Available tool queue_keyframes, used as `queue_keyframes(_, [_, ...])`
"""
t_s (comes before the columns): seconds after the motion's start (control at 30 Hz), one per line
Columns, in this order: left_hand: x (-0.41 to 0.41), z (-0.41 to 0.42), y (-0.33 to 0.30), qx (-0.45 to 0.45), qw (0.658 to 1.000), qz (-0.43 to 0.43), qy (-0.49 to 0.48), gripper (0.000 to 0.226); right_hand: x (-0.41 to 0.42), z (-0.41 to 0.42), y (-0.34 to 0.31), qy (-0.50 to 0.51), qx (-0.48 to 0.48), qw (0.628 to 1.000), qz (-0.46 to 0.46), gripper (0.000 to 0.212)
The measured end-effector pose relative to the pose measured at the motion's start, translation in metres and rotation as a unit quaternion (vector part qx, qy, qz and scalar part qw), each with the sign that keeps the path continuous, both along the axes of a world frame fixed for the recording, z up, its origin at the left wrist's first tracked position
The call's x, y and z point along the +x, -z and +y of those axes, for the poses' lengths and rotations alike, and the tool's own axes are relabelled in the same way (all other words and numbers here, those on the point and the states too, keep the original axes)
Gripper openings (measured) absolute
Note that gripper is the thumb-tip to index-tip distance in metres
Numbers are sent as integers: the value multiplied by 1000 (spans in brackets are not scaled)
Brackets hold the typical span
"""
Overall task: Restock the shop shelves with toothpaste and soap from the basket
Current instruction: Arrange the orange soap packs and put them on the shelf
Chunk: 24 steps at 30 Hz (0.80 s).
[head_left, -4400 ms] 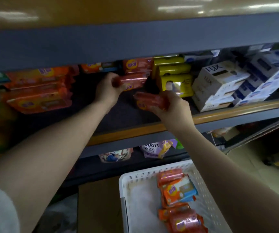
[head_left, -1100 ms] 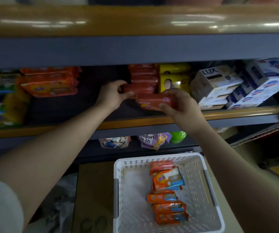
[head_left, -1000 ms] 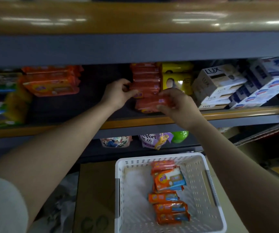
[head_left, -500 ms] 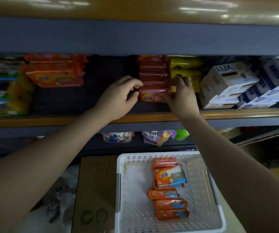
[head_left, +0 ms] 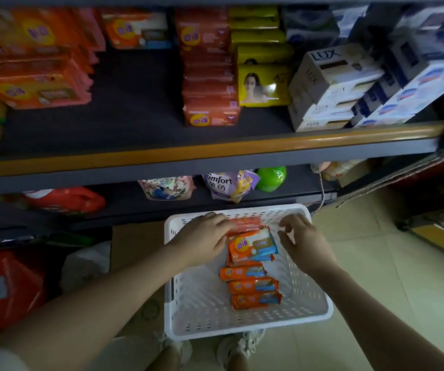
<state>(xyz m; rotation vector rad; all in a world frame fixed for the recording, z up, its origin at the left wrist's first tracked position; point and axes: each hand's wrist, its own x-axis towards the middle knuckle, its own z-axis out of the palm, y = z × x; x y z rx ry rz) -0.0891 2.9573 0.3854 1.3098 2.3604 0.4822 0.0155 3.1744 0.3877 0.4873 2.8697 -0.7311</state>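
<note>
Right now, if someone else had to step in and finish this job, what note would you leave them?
Left hand: open, at the big orange soap pack, not gripping it.
Right hand: open, fingers loosely curled, holds nothing.
White basket sits on the floor with that pack, three smaller orange bars and a pink-red bar.
Done: a row of pink-red soap bars runs along the shelf.
Left: shelve what remains in the basket. No toothpaste visible.

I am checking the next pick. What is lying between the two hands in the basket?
In the head view, an orange-and-blue soap pack lies between the left hand and right hand, on top of other packs inside the white basket.
</note>
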Motion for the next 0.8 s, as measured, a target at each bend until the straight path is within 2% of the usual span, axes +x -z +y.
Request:
queue_keyframes(0.1, [12,10,26,-111,993,-50,-11,39,27,-1,31,3,-60,990,-131,30])
queue_keyframes(0.2, [20,19,50,-149,987,-43,-30,45,29,-3,51,-17,-77,985,-156,34])
queue_keyframes(0.43, [25,26,89,-96,990,30,-98,50,-1,-9,86,-186,31,975,-122,49])
queue_keyframes(0.5, [26,25,96,-93,990,35,-99,53,-2,-11,95,-191,52,974,-109,54])
queue_keyframes(0.63, [30,26,110,-86,988,56,-117,50,3,-10,105,-201,56,969,-134,78])
queue_keyframes(0.7, [29,31,109,-77,987,73,-120,52,9,-10,105,-208,66,966,-141,79])
queue_keyframes(0.8, [28,40,105,-83,986,104,-103,53,23,-13,104,-203,33,963,-174,84])
